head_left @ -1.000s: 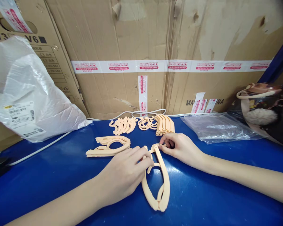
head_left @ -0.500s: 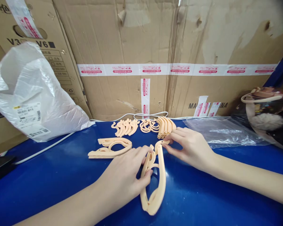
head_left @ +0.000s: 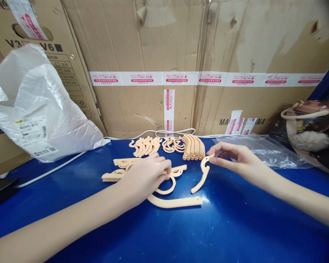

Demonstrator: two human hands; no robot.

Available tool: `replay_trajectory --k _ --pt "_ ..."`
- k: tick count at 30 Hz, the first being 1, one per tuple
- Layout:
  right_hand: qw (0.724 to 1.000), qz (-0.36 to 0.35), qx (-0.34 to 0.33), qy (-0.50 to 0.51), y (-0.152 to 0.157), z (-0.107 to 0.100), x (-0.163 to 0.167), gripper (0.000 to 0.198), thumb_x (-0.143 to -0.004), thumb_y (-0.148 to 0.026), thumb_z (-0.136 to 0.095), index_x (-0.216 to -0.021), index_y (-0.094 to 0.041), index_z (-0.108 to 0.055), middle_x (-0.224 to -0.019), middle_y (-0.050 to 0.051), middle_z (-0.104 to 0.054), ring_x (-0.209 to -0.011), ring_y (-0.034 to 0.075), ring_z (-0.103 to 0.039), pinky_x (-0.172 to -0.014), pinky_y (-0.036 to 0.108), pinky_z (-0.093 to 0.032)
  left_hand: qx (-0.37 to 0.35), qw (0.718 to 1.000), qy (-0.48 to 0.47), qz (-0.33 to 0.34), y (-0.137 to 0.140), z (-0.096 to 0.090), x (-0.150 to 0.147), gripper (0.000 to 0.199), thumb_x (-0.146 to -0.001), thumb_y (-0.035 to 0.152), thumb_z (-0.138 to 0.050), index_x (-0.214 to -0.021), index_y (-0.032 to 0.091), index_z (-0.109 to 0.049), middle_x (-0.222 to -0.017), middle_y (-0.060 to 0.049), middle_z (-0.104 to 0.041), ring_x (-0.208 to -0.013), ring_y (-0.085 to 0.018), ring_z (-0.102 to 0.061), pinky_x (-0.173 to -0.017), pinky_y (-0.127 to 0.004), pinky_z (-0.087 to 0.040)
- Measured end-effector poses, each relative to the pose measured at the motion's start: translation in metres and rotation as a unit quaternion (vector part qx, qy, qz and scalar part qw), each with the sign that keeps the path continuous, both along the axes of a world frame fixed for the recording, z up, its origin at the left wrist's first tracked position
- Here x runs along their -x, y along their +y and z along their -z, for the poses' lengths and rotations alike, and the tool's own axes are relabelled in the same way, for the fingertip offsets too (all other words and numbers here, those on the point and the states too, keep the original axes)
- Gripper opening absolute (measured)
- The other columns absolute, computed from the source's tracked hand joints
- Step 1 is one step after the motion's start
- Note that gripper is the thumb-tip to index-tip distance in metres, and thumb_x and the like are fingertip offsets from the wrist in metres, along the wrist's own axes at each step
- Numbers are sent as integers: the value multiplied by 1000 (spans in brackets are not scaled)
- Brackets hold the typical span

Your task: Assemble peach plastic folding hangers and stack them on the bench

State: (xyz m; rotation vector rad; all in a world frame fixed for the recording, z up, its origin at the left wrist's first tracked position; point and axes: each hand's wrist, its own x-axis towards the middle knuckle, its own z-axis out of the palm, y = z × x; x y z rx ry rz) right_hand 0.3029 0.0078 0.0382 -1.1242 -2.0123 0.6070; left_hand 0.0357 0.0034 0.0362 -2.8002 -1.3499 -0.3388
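Observation:
My left hand is closed on a beige plastic folding hanger. One long curved arm of it reaches right over the table, with a ring beneath my fingers and a shorter part pointing right; the rest is hidden by the hand. Between the fingertips of my right hand is the upper end of a small beige curved hanger piece, with a hole and a notch, hanging apart from the hanger. Partly behind my left hand lies another folded hanger.
At the back of the blue table lie several small curved hanger pieces, several rings and a stack of curved arms. A white package stands left, clear plastic right, before cardboard.
The hanger under my left hand has turned from pointing toward me to lying across, its arm opened to the right. My right hand has moved right with the small curved piece, away from the hanger.

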Motion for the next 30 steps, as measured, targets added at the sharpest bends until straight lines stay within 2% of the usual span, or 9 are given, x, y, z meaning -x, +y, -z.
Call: replay_trajectory --k 4,7,10,14,17,19,22,24,30 --pt "980 29 129 150 -1 -7 -1 33 -73 -41 -72 -99 -22 -64 -92 3 -70 -84 18 -64 -77 31 -49 -7 1000 21 5 4 0 -4 16 -90 18 -53 -78 17 -63 -78 -3 -64 -84 -20 -55 -70 -30 -42" --pt "972 41 153 173 -4 -9 -2 30 -75 -42 -71 -96 -22 -66 -94 3 -70 -88 17 -63 -81 29 -47 -14 999 33 11 7 3 -4 19 -91 18 -51 -79 15 -65 -79 -5 -65 -84 -21 -55 -71 -32 -43" --pt "974 4 143 179 -7 -9 2 27 -82 -44 -63 -99 -22 -61 -87 2 -69 -83 15 -63 -79 28 -47 -23 999 41 18 4 5 -3 22 -93 18 -46 -83 14 -66 -83 -7 -65 -85 -23 -56 -73 -34 -44" --pt "990 -60 120 51 -13 -7 9 31 -90 -47 -49 -103 -21 -61 -65 -2 -60 -60 12 -55 -61 26 -46 -64 997 9 46 -14 6 -6 24 -95 19 -41 -98 14 -64 -103 -9 -64 -96 -25 -56 -84 -41 -45" --pt "988 -97 79 -86 -22 -2 16 32 -94 -44 -43 -100 -22 -65 -80 1 -64 -71 14 -57 -67 27 -45 -35 995 -38 82 -32 9 -10 22 -94 30 -46 -107 19 -59 -115 -8 -61 -106 -25 -54 -88 -42 -45" --pt "982 -105 66 -146 -27 2 21 29 -94 -41 -45 -100 -22 -65 -85 1 -66 -73 15 -57 -68 26 -43 -9 993 -49 103 -39 13 -12 25 -93 35 -49 -111 21 -55 -127 -7 -55 -121 -26 -46 -98 -45 -40" --pt "977 -115 43 -173 -31 9 26 24 -93 -38 -47 -102 -21 -62 -81 0 -64 -66 13 -54 -61 24 -41 7 992 -41 116 -40 19 -12 29 -93 38 -48 -115 20 -50 -141 -9 -44 -136 -25 -30 -111 -49 -26" --pt "977 -134 16 -163 -29 14 26 25 -97 -34 -41 -104 -21 -60 -85 1 -62 -70 12 -54 -65 24 -41 29 992 -35 118 -37 21 -11 25 -94 38 -46 -110 19 -50 -143 -10 -42 -139 -24 -26 -113 -51 -21" --pt "975 -125 -12 -181 -22 21 21 35 -101 -38 -25 -88 -19 -52 -67 -2 -53 -57 10 -48 -59 23 -38 83 987 -58 121 -34 23 -11 16 -98 33 -36 -93 22 -47 -138 -5 -47 -138 -21 -27 -113 -49 -22"
